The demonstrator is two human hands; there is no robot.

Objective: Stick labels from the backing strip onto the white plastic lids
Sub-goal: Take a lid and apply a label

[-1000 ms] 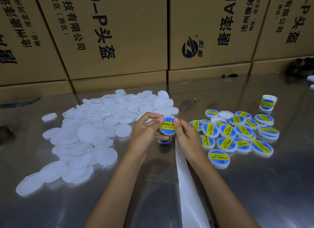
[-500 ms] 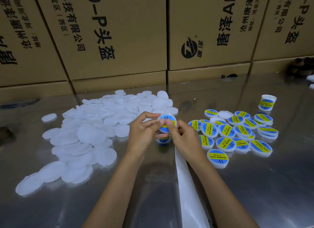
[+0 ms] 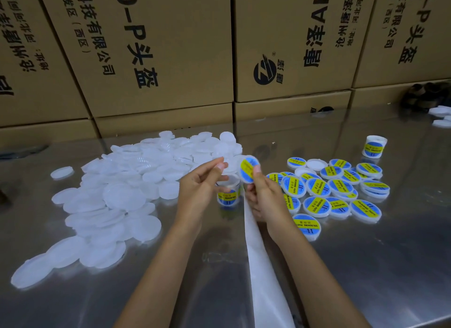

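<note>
Head view: labelled lid [image 3: 249, 169] in right hand [image 3: 264, 196], above label roll [image 3: 228, 193].

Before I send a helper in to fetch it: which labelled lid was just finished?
On the steel table, look between the bare white lids and the labelled lids. The right hand holds one labelled lid, the only one lifted and tilted.
</note>
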